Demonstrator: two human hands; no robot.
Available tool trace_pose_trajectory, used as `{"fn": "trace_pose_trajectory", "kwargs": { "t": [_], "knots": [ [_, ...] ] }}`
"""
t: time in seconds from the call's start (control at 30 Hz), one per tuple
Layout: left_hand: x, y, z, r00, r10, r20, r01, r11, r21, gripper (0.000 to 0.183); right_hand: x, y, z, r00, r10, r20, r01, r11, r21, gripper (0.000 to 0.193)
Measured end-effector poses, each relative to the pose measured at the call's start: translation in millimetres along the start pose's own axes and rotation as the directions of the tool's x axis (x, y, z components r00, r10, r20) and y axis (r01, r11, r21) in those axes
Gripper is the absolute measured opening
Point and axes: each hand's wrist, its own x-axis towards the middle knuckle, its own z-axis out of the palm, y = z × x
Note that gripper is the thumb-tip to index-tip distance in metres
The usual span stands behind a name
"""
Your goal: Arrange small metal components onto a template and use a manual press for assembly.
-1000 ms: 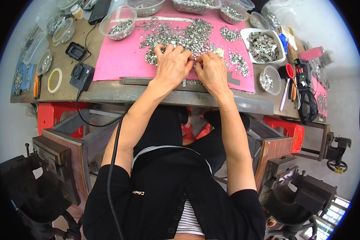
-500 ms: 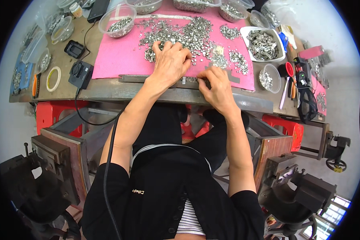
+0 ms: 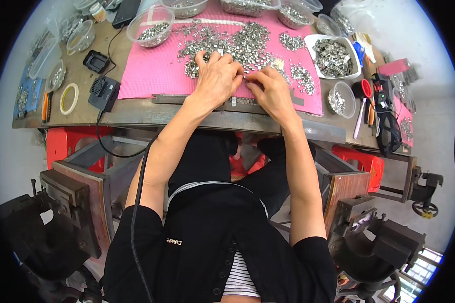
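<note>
My left hand [image 3: 215, 78] rests palm down at the near edge of a heap of small shiny metal pieces [image 3: 247, 38]. Its outer fingers are bent over the heap, while thumb and index finger come together on the right side; what they hold is hidden. Close beside those fingertips, my right hand [image 3: 272, 91] pinches a tiny metal piece [image 3: 245, 80], too small to make out in detail. Below both hands a long grey metal bar [image 3: 169, 99] lies along the bench's front edge. A row of small pieces [image 3: 241, 101] sits on its middle part.
A pink mat [image 3: 141, 76] covers the bench middle. Clear plastic tubs [image 3: 150, 30] of metal pieces line the back. At right stand a white tray [image 3: 333, 56] and a small round tub [image 3: 342, 100]. A black charger [image 3: 103, 93], its cord and a tape roll [image 3: 69, 99] lie left.
My right hand has lifted off the metal bar and moved up and left to my left hand's fingertips. My left hand stays nearly in place over the heap.
</note>
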Motion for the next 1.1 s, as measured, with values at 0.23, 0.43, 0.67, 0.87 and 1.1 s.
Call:
{"fn": "trace_pose_trajectory", "kwargs": {
  "t": [0.23, 0.43, 0.67, 0.87, 1.1],
  "knots": [
    [-3.0, -0.1, -0.6, 0.993, 0.07, -0.093, -0.071, 0.997, -0.004, 0.009, 8.1, 10.6, 7.6, 0.995, -0.094, 0.034, 0.097, 0.989, -0.115, 0.007],
    [-31.2, 28.7, -15.1, 0.991, 0.109, -0.074, -0.121, 0.976, -0.181, 0.009, -24.3, -1.9, -26.0, 0.997, 0.054, 0.049, -0.059, 0.991, 0.124, 0.009],
    [-39.7, 34.5, -11.5, 0.989, 0.125, -0.078, -0.138, 0.972, -0.188, 0.013, -42.7, -10.8, -24.3, 0.999, 0.047, -0.016, -0.045, 0.995, 0.085, 0.01],
    [-41.4, 29.7, -9.3, 0.989, 0.123, -0.081, -0.14, 0.956, -0.259, 0.014, -46.5, -10.2, -21.1, 0.99, 0.135, -0.052, -0.123, 0.974, 0.189, 0.011],
    [-40.2, 35.1, -7.2, 0.986, 0.12, -0.114, -0.142, 0.969, -0.204, 0.011, -50.0, -10.7, -17.9, 0.991, 0.077, -0.114, -0.062, 0.99, 0.13, 0.009]
  ]
}}
